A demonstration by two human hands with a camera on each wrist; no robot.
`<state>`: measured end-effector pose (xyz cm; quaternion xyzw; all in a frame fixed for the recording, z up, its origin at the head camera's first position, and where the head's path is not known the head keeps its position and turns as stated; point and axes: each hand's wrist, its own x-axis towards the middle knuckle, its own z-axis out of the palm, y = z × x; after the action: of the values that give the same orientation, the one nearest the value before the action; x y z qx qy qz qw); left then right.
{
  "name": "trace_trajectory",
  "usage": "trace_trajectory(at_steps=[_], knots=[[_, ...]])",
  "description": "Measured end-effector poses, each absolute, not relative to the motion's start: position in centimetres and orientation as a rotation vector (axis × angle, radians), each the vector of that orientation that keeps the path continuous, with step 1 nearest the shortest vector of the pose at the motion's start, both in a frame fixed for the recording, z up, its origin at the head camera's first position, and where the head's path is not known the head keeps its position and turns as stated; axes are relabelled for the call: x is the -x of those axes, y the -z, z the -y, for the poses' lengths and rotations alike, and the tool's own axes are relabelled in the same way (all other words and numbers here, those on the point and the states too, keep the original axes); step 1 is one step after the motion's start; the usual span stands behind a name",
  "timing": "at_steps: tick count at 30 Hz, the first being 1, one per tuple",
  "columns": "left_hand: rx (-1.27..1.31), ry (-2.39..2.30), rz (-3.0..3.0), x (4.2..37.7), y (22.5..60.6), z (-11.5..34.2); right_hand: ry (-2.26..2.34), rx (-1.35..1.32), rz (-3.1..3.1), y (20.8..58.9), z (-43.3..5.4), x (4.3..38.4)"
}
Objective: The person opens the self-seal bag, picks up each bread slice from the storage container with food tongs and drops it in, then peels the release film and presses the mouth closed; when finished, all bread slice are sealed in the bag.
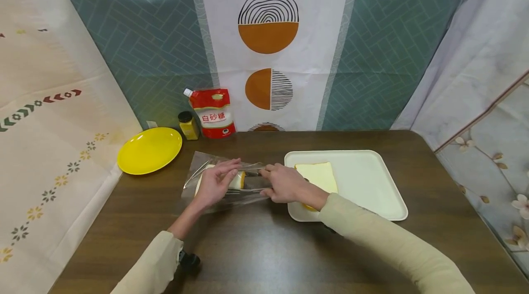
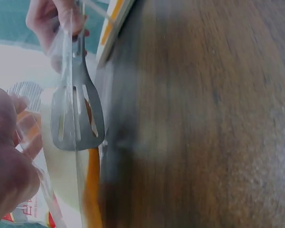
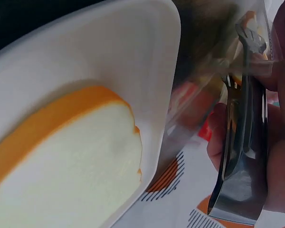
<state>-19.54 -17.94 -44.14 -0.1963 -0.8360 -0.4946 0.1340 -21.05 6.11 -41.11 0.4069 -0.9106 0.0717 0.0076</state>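
A clear plastic bag point(image 1: 196, 172) lies on the table with a slice of white bread point(image 1: 237, 181) inside it. My left hand point(image 1: 216, 183) is over the bag, its film between thumb and fingers. My right hand point(image 1: 285, 183) grips metal tongs point(image 3: 249, 142) at the bag's mouth. In the left wrist view their slotted end point(image 2: 78, 118) reaches inside the bag, over the bread. Film partly veils the tips, so how firmly they clasp the bread cannot be told. Beside the right hand, another bread slice point(image 1: 320, 175) lies on a white tray point(image 1: 368, 188).
A yellow plate point(image 1: 149, 150) lies at the table's left edge. Behind it stand a small yellow jar with a black lid point(image 1: 188, 126) and a red-and-white sugar pouch point(image 1: 213, 114). A patterned curtain point(image 1: 165, 46) hangs along the back edge of the brown table point(image 1: 264, 248).
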Motion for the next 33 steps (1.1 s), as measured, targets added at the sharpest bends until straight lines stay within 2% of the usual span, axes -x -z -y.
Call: trace_trajectory(at_steps=[15,33], knots=[[0.604,1.288,2.406,20.1,45.4,18.8,-0.145,-1.248,2.92,40.8,-5.1,22.3],[0.56,1.381,2.353,20.2,45.9,18.9,-0.167,-1.249,2.964,41.8,-4.7,22.7]])
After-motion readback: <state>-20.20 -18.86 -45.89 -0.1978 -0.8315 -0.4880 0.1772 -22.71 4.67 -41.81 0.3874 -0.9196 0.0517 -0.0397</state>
